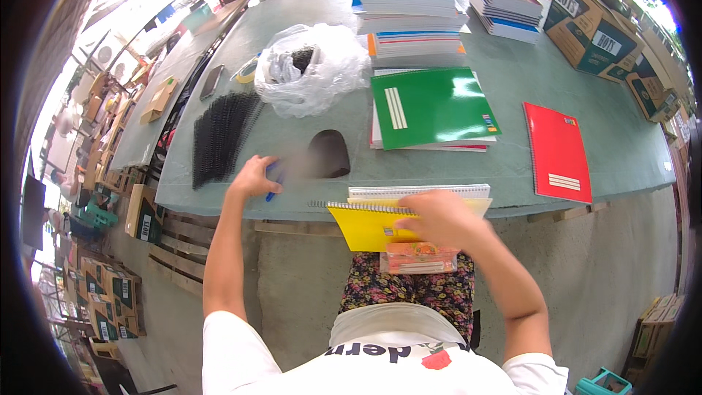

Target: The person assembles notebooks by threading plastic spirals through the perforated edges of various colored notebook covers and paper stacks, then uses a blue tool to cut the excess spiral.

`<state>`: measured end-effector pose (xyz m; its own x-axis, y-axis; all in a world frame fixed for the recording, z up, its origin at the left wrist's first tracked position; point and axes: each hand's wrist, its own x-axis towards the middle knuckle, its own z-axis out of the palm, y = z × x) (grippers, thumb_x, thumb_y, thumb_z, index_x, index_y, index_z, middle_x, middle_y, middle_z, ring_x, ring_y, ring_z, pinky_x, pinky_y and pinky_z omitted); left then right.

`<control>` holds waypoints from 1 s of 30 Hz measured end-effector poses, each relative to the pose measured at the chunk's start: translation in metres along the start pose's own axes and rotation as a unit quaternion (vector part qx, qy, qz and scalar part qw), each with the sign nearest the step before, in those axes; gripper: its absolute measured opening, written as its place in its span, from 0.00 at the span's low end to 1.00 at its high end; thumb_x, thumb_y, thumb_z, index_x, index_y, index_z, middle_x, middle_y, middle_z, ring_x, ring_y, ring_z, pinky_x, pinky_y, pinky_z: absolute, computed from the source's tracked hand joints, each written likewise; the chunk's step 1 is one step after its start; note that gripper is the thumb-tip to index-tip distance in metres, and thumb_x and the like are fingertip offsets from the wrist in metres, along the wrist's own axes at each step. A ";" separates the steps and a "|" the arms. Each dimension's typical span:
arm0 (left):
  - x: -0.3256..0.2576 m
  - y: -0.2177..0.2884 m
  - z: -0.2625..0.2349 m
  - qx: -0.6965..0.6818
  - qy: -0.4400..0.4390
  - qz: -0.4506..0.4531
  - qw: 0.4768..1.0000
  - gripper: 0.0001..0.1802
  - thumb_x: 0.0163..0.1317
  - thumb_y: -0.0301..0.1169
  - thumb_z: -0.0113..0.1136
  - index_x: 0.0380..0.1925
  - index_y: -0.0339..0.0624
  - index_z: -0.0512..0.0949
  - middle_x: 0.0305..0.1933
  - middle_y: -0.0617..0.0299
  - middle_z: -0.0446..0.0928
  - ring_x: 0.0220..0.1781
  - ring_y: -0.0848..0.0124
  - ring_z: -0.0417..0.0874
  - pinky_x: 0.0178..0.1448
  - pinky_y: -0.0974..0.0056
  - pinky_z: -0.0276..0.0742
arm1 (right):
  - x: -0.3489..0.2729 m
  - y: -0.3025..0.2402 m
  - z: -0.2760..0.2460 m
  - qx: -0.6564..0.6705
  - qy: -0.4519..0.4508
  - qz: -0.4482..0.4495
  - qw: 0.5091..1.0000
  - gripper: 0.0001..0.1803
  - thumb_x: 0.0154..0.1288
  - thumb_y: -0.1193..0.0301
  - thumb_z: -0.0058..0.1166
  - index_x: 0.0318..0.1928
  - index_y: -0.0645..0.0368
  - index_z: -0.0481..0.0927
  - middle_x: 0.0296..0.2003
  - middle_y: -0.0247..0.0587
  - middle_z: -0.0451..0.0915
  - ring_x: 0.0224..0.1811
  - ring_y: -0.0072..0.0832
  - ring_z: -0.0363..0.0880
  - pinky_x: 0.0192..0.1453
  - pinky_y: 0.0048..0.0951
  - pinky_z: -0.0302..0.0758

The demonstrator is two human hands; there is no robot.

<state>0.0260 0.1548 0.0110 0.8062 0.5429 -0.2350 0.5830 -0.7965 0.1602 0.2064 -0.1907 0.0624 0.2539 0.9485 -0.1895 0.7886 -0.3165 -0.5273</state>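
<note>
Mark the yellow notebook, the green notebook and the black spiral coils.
yellow notebook (362, 228): head view, bare cover left of the right hand.
green notebook (433, 106): head view, middle of cover.
black spiral coils (219, 135): head view, middle of the row.

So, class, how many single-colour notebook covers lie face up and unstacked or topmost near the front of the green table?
3: a green notebook topping a low pile, a red notebook alone at right, a yellow spiral notebook under the right hand. Others may be hidden.

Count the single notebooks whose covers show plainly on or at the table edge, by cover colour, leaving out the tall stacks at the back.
Green notebook: 1
Red notebook: 1
Yellow notebook, under the right hand: 1
Total: 3
</note>
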 end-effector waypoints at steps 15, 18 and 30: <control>-0.113 0.116 0.063 -0.559 -0.112 -0.086 0.817 0.19 0.55 0.31 0.46 0.47 0.37 0.69 0.29 0.60 0.74 0.30 0.73 0.75 0.37 0.68 0.70 | 0.098 -0.030 0.067 0.198 0.099 -0.041 0.974 0.14 0.52 0.73 0.56 0.42 0.54 0.81 0.36 0.46 0.82 0.38 0.40 0.80 0.43 0.37 0.75; -0.113 0.118 0.060 -0.591 -0.129 -0.108 0.789 0.19 0.55 0.31 0.46 0.47 0.37 0.70 0.32 0.59 0.74 0.31 0.73 0.75 0.37 0.67 0.70 | 0.096 -0.030 0.059 0.240 0.066 -0.027 0.968 0.15 0.54 0.75 0.54 0.44 0.50 0.82 0.38 0.44 0.82 0.37 0.37 0.80 0.44 0.34 0.75; -0.103 0.116 0.056 -0.287 0.014 -0.018 0.958 0.10 0.60 0.33 0.51 0.35 0.40 0.77 0.26 0.65 0.77 0.27 0.73 0.72 0.33 0.67 0.68 | 0.091 -0.024 0.065 0.173 0.089 -0.135 0.972 0.12 0.52 0.76 0.52 0.37 0.55 0.83 0.43 0.40 0.77 0.42 0.41 0.77 0.45 0.38 0.75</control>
<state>0.0049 -0.0082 -0.0002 0.7827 0.5804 -0.2247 0.5625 -0.5051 0.6545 0.1744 -0.0973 0.0040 0.1806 0.9757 0.1237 0.6125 -0.0132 -0.7903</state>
